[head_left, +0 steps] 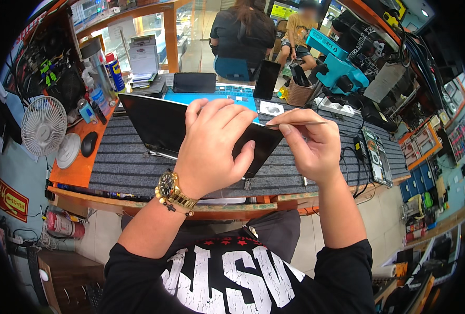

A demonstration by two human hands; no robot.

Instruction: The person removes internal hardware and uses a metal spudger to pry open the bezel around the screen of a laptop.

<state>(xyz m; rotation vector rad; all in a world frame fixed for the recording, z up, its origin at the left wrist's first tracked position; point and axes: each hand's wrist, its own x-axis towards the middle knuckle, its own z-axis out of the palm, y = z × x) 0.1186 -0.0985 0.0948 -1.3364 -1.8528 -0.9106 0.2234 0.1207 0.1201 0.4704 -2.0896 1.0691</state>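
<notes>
A dark laptop screen panel (154, 128) with a silver edge stands tilted upright on a striped grey mat (112, 165). My left hand (214, 144), wearing a gold watch (167, 186) and bead bracelet, grips the panel, fingers curled at its top edge and thumb across its front. My right hand (311, 146) pinches a thin metal tool (316, 123) held flat at the panel's upper right corner. Behind the screen lies a blue work mat (172, 97), partly hidden.
Left are a white fan (43, 123), mouse (89, 144), spray cans and bottles (114, 73). Behind stand phones (193, 82), a pen basket (299, 91) and teal equipment (342, 68). An opened device (377, 157) and cables lie right. Two people (243, 39) (298, 44) sit beyond the bench.
</notes>
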